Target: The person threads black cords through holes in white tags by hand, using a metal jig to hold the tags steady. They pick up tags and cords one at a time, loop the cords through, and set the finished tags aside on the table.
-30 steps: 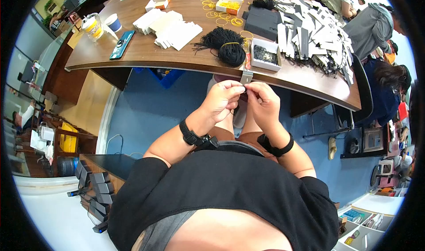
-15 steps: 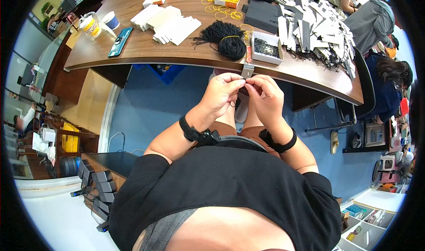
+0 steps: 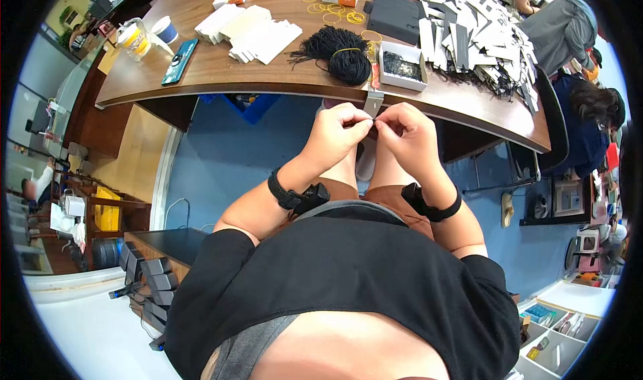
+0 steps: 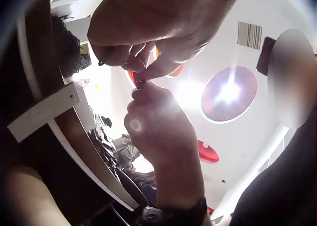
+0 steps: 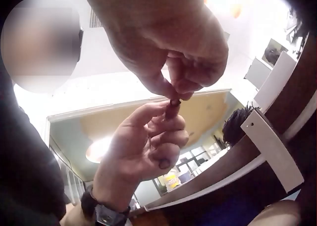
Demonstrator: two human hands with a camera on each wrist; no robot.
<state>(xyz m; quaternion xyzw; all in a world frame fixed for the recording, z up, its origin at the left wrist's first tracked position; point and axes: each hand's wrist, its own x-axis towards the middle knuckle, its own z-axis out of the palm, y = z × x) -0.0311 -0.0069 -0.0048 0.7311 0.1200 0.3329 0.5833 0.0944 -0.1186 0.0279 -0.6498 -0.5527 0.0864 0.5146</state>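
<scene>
In front of the table edge, my left hand [image 3: 335, 135] and right hand [image 3: 410, 135] meet fingertip to fingertip. Between them is a small dark piece, like the end of a black string [image 5: 175, 102], pinched by thumb and forefinger of each hand; mostly the fingertips cover it. A small dark loop [image 5: 164, 163] shows at the curled lower fingers of the left hand in the right wrist view. Just beyond the hands, a white tag with a hole [image 5: 272, 149] sticks out over the table edge.
On the brown table [image 3: 221, 79] lie a bundle of black strings [image 3: 348, 65], an open white box [image 3: 402, 68] of small black pieces, a heap of white and black tags [image 3: 475, 38], white card stacks [image 3: 264, 38], yellow rubber bands [image 3: 345, 15], a phone [image 3: 179, 62] and cups [image 3: 164, 30].
Both hands have moved a little forward, closer to the table edge, and the right hand has shifted slightly right. Their fingertips stay together at the small dark piece.
</scene>
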